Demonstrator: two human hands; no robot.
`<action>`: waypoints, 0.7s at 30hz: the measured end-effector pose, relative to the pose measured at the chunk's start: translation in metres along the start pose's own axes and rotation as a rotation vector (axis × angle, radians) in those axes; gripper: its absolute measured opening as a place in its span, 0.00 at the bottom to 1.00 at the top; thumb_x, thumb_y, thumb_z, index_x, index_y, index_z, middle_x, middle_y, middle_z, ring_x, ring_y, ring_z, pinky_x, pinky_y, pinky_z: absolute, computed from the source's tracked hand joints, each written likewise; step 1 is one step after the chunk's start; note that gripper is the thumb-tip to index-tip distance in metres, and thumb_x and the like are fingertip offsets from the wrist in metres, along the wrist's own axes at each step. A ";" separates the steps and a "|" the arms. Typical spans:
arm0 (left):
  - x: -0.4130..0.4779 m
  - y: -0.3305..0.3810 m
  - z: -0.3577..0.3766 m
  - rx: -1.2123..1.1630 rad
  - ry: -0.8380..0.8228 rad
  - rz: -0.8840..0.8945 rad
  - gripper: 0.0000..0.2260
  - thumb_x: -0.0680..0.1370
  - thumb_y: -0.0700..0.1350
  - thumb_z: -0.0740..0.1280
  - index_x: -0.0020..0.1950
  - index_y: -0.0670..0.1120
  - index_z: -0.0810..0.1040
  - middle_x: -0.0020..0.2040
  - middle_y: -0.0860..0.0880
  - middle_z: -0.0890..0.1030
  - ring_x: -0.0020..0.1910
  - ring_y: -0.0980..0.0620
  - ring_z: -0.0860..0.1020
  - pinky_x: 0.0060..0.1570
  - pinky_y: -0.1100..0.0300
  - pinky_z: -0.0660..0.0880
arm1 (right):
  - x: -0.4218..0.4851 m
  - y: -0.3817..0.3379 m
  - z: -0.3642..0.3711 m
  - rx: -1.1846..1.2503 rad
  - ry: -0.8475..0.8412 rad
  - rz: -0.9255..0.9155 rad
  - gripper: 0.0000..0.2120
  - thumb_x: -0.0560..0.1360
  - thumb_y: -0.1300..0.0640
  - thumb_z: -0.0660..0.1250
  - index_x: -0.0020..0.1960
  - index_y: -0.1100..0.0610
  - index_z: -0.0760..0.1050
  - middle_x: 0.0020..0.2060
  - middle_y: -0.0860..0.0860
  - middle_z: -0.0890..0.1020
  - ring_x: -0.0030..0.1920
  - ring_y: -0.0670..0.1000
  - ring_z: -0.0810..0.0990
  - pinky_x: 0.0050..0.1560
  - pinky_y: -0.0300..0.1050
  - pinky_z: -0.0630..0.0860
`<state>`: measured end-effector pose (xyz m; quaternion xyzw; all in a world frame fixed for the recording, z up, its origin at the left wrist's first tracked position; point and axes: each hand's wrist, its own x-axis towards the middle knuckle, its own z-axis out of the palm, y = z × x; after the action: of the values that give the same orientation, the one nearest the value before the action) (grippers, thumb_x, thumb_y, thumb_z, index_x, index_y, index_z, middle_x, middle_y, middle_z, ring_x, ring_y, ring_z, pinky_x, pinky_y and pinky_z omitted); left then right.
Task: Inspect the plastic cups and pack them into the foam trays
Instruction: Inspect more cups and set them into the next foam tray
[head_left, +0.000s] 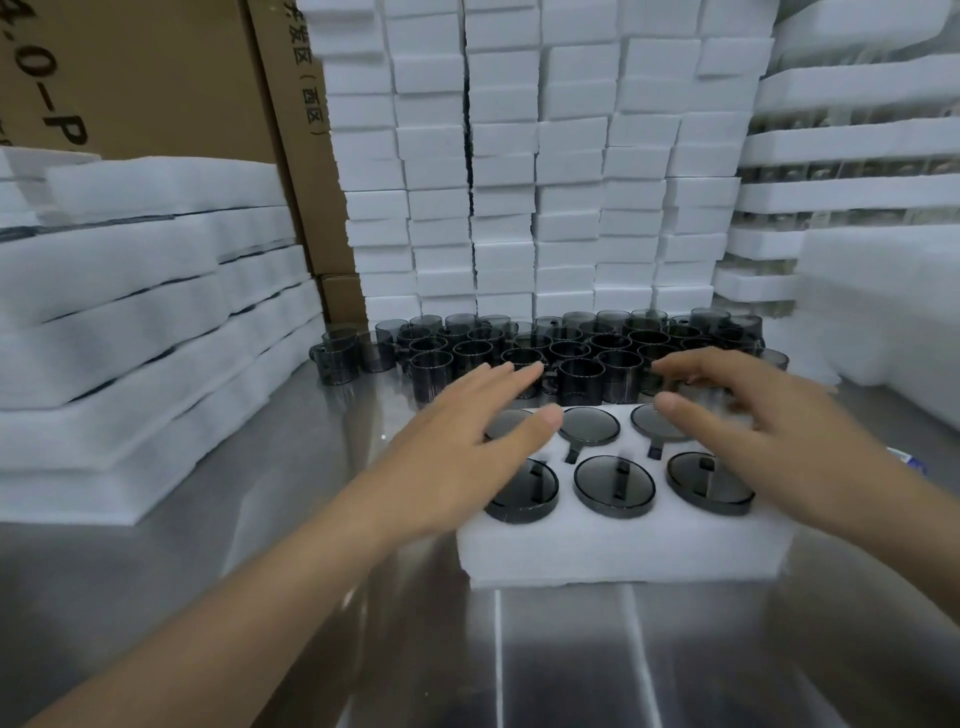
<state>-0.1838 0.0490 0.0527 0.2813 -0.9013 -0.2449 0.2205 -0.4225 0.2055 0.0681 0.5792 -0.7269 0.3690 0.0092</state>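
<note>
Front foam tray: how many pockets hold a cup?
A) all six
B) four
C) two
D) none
A: the foam tray shows two rows of three dark cups, bottoms up, one in every pocket. The left hand covers part of the far-left one.
</note>
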 end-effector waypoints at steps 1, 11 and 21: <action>-0.002 0.006 0.004 0.063 -0.034 0.002 0.36 0.74 0.83 0.48 0.82 0.75 0.54 0.84 0.72 0.51 0.81 0.72 0.43 0.77 0.57 0.45 | 0.000 0.002 0.002 -0.034 -0.063 0.029 0.23 0.78 0.33 0.62 0.72 0.36 0.73 0.66 0.31 0.75 0.63 0.34 0.71 0.65 0.38 0.67; -0.004 0.012 0.014 0.138 -0.197 -0.083 0.39 0.75 0.81 0.53 0.84 0.71 0.50 0.84 0.70 0.42 0.81 0.70 0.37 0.81 0.51 0.44 | 0.002 0.007 0.013 0.102 -0.356 0.174 0.34 0.72 0.27 0.58 0.77 0.29 0.63 0.79 0.33 0.61 0.72 0.35 0.66 0.71 0.39 0.57; 0.002 -0.017 0.020 -0.329 0.020 -0.336 0.45 0.74 0.78 0.64 0.86 0.67 0.51 0.85 0.60 0.60 0.84 0.53 0.60 0.71 0.55 0.60 | 0.008 0.041 0.006 0.066 -0.205 0.381 0.28 0.70 0.23 0.54 0.55 0.39 0.79 0.54 0.43 0.81 0.55 0.49 0.80 0.58 0.47 0.72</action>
<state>-0.1892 0.0415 0.0282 0.3900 -0.7876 -0.4188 0.2284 -0.4577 0.1979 0.0452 0.4657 -0.8078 0.3271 -0.1536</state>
